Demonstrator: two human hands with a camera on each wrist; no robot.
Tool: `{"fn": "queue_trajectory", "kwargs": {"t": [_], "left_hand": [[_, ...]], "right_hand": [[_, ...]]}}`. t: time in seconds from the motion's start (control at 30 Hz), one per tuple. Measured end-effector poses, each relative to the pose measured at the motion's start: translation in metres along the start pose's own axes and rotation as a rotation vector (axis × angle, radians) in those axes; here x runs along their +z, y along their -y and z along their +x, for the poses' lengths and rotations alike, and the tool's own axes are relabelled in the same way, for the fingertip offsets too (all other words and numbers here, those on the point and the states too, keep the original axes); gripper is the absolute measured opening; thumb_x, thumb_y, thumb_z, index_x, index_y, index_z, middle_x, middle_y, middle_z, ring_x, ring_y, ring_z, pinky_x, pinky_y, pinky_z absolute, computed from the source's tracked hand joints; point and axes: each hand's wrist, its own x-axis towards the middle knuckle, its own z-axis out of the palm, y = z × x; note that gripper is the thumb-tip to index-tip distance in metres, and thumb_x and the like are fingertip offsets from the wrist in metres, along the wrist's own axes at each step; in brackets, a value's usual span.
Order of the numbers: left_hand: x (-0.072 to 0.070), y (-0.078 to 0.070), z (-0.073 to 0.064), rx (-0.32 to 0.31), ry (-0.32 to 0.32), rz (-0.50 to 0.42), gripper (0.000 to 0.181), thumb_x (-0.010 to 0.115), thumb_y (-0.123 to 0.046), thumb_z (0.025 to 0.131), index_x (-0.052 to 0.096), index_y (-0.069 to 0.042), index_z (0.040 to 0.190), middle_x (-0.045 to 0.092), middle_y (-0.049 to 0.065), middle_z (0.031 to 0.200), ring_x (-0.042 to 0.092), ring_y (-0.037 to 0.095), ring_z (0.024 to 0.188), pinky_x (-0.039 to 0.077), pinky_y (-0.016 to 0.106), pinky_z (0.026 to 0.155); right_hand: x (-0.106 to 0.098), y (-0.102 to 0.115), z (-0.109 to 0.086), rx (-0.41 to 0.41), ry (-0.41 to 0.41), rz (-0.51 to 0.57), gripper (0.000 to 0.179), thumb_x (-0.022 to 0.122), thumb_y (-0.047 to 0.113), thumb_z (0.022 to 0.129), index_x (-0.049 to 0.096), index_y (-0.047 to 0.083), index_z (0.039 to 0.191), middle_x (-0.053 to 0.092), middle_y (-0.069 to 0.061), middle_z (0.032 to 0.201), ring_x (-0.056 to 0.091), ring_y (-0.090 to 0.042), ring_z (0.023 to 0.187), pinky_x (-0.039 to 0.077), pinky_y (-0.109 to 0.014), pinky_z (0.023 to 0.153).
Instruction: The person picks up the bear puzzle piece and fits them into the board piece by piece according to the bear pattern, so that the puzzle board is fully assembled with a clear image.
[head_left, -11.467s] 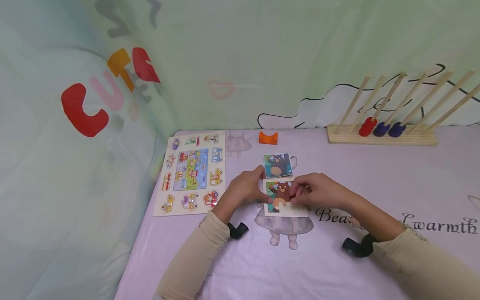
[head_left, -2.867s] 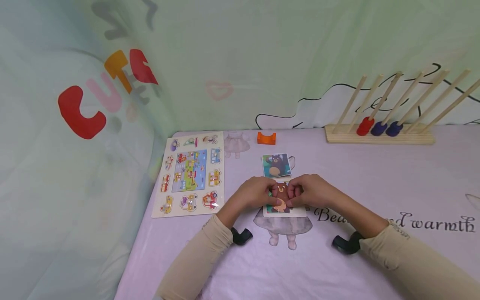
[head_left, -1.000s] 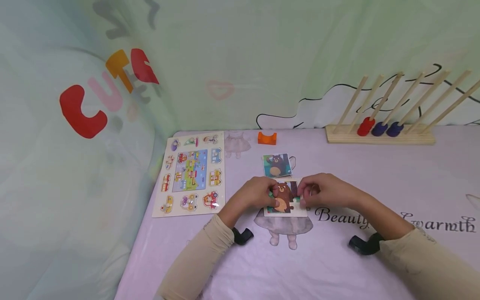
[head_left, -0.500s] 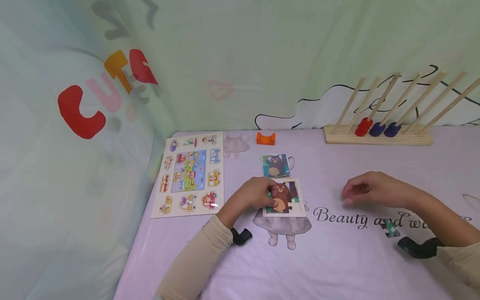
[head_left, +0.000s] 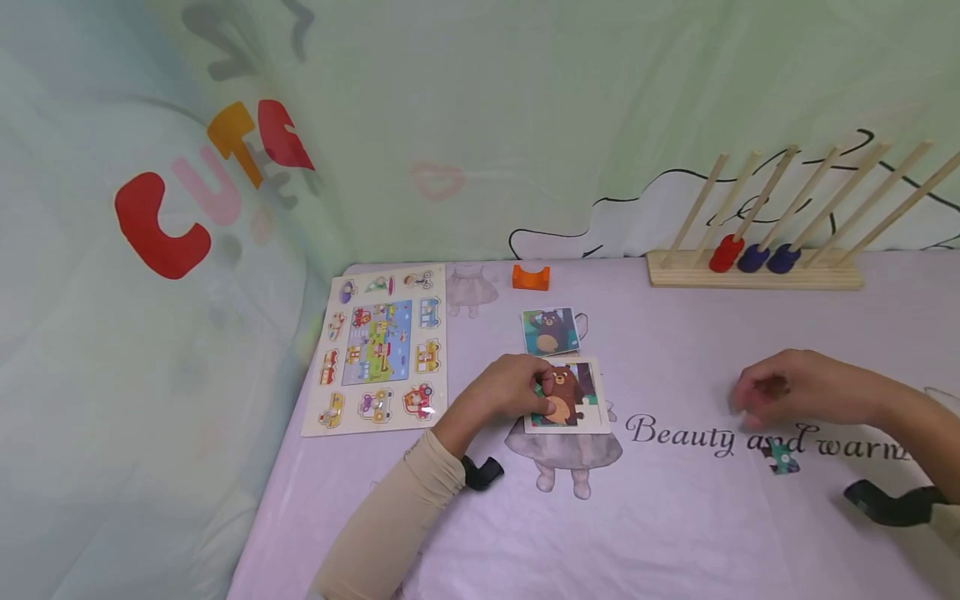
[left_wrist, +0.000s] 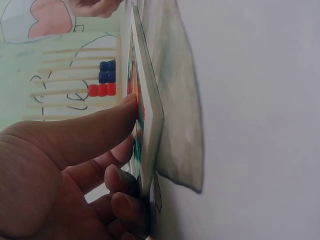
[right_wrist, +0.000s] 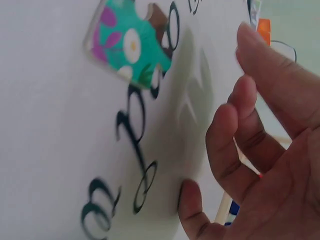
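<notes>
A bear jigsaw (head_left: 567, 392) lies in a pale tray (head_left: 604, 408), whose lower right corner shows bare board. My left hand (head_left: 510, 385) holds the tray at its left side, thumb over the pieces; in the left wrist view its fingers (left_wrist: 122, 177) curl against the edge. To the right, my right hand (head_left: 806, 385) hovers over the table with loosely curved fingers and nothing in them. Just below it lies a loose jigsaw piece (head_left: 782, 458); the right wrist view shows this teal piece (right_wrist: 130, 45) with flowers, apart from the fingertips.
A bear picture card (head_left: 551, 331) lies directly behind the tray. Farther back are an orange block (head_left: 531, 277) and a wooden peg rack (head_left: 753, 271) with red and blue beads. A vehicle knob puzzle (head_left: 375, 350) lies on the left, by the fabric wall.
The bear's lower part has been filled in with jigsaw pieces. My right hand has left the jigsaw and moved right, close to the loose piece. My left hand stays at the tray.
</notes>
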Motion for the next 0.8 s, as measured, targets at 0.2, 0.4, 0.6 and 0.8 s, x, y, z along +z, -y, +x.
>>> {"fn": "queue_trajectory", "kwargs": {"t": [0.2, 0.4, 0.6, 0.8], "left_hand": [[0.001, 0.0, 0.0, 0.002, 0.001, -0.008, 0.019, 0.082, -0.022, 0.086, 0.063, -0.018, 0.085, 0.054, -0.005, 0.074, 0.053, 0.012, 0.077, 0.037, 0.023, 0.065], [0.001, 0.0, 0.0, 0.008, -0.003, -0.007, 0.019, 0.082, -0.021, 0.085, 0.063, -0.018, 0.085, 0.054, -0.005, 0.074, 0.053, 0.012, 0.077, 0.037, 0.022, 0.066], [0.001, 0.0, 0.0, 0.007, -0.005, -0.015, 0.019, 0.082, -0.021, 0.085, 0.064, -0.018, 0.085, 0.054, -0.005, 0.074, 0.053, 0.012, 0.077, 0.037, 0.023, 0.066], [0.0, 0.0, 0.0, -0.003, -0.005, -0.018, 0.018, 0.082, -0.021, 0.086, 0.064, -0.018, 0.086, 0.054, -0.005, 0.074, 0.053, 0.012, 0.077, 0.037, 0.023, 0.065]], "right_hand": [[0.0, -0.009, -0.008, 0.055, 0.065, 0.025, 0.013, 0.08, 0.019, 0.086, 0.073, 0.023, 0.096, 0.06, 0.009, 0.082, 0.051, -0.007, 0.075, 0.042, -0.023, 0.064], [0.005, -0.013, -0.012, 0.094, 0.069, -0.005, 0.018, 0.085, 0.022, 0.079, 0.071, 0.024, 0.091, 0.058, 0.008, 0.08, 0.05, -0.006, 0.075, 0.039, -0.024, 0.064], [0.012, -0.015, -0.011, 0.135, 0.037, -0.103, 0.025, 0.088, 0.029, 0.074, 0.067, 0.027, 0.087, 0.053, 0.011, 0.078, 0.046, -0.001, 0.073, 0.036, -0.023, 0.063], [0.01, -0.013, -0.009, 0.186, -0.01, -0.103, 0.014, 0.08, 0.028, 0.086, 0.067, 0.026, 0.092, 0.053, 0.008, 0.075, 0.047, -0.003, 0.072, 0.037, -0.023, 0.063]]}}
